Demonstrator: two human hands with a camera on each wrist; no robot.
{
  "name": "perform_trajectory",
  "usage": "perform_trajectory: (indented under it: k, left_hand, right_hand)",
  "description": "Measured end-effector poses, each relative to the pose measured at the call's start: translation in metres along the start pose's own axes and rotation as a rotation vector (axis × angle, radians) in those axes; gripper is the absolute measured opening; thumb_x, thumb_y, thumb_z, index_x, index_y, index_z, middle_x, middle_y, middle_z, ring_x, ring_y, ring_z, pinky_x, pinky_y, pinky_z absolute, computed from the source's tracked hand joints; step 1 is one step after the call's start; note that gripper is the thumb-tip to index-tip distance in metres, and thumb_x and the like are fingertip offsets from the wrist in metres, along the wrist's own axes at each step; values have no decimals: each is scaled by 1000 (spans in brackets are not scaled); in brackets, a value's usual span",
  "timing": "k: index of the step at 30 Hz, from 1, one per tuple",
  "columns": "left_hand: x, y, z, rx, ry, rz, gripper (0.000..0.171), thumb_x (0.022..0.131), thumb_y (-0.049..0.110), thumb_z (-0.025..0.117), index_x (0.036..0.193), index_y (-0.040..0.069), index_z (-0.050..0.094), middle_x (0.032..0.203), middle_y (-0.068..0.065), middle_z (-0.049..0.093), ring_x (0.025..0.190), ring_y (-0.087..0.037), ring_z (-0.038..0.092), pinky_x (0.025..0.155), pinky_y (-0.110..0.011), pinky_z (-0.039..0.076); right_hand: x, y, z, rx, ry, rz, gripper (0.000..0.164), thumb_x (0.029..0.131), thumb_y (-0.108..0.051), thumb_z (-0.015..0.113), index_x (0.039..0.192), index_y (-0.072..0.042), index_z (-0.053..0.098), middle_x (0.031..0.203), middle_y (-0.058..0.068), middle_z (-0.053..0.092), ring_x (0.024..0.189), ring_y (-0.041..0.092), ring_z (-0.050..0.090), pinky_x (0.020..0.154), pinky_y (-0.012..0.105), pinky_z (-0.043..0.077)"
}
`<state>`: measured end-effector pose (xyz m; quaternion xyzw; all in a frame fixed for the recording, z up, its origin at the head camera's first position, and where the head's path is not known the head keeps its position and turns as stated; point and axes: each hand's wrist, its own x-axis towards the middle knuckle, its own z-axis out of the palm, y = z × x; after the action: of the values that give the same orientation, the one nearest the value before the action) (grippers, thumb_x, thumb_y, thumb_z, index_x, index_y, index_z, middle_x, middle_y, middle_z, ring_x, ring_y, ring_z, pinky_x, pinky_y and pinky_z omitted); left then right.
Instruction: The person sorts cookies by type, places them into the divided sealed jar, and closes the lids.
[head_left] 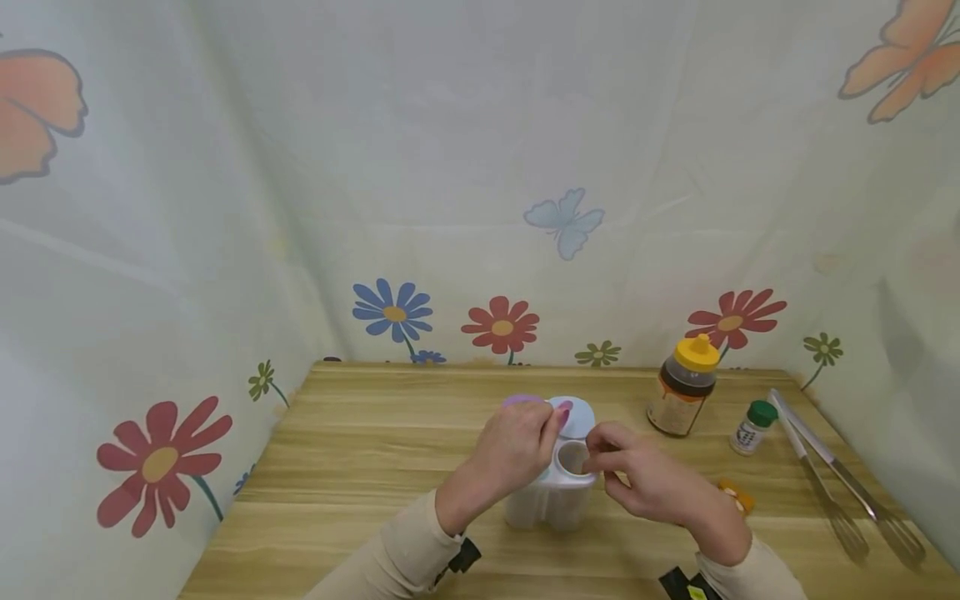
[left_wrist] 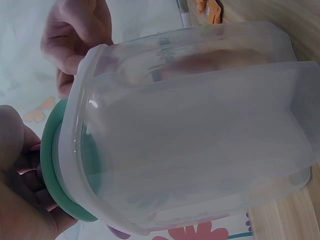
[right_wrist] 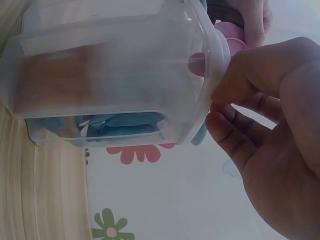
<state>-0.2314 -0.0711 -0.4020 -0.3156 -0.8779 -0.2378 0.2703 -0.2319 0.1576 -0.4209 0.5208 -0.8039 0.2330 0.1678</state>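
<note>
A clear plastic storage container (head_left: 547,507) with several compartments stands upright on the table. Purple (head_left: 522,400) and blue (head_left: 576,417) lids cover its back openings; the green lid (left_wrist: 52,165) sits under my left hand. The front right round opening (head_left: 574,458) is uncovered. Above the lids, my left hand (head_left: 513,442) has curled fingers around a pink lid (right_wrist: 232,36), mostly hidden. My right hand (head_left: 647,479) pinches the container's white rim (right_wrist: 217,60) beside the opening with thumb and fingers. Through the wall show a blurred brown shape (right_wrist: 60,75) and something blue (right_wrist: 120,125).
At the back right stands a dark bottle (head_left: 681,396) with a yellow cap. Right of it are a small green-capped shaker (head_left: 753,427) and metal tongs (head_left: 832,462). An orange packet (head_left: 738,496) lies behind my right wrist. Flowered cloth (head_left: 465,167) encloses the table (head_left: 360,433).
</note>
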Motion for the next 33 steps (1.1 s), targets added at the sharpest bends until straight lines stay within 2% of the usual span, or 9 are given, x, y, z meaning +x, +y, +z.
perform_trajectory:
  k: [3,9,18,24,33]
  left_hand:
    - [0,0,1,2,6,5,44,99,24,55,58,16,42,52,9,31,49,-5,31,48,-14,22]
    - [0,0,0,-4,2,-7,43,99,23,56,59,16,43,53,8,32,51,-5,33,47,-13,22]
    - [-1,0,1,5,-11,-14,42,99,24,55,60,16,44,54,8,34,51,-5,34,46,-13,23]
    - [-2,-1,0,2,-18,-23,39,99,24,56,61,16,47,54,8,36,52,-5,36,46,-13,25]
    - [-1,0,0,-2,-34,-23,40,99,25,56,61,16,46,54,8,36,51,-5,35,46,-13,26]
  right_hand:
    - [-1,0,2,-4,-10,24,29,77,6,67,92,-17,73,105,-1,55,89,6,50,71,19,48]
    - [-2,2,2,7,33,36,28,78,3,70,93,-20,73,105,-4,57,89,5,51,73,19,48]
    - [-11,4,0,53,77,125,28,80,0,72,101,-19,73,109,-6,65,95,6,60,80,16,50]
    - [-15,6,-1,58,105,130,31,79,-1,74,103,-20,72,108,-8,66,95,7,63,85,13,48]
    - [-19,9,-2,65,129,154,33,79,-2,76,106,-20,71,106,-8,67,94,8,65,83,14,50]
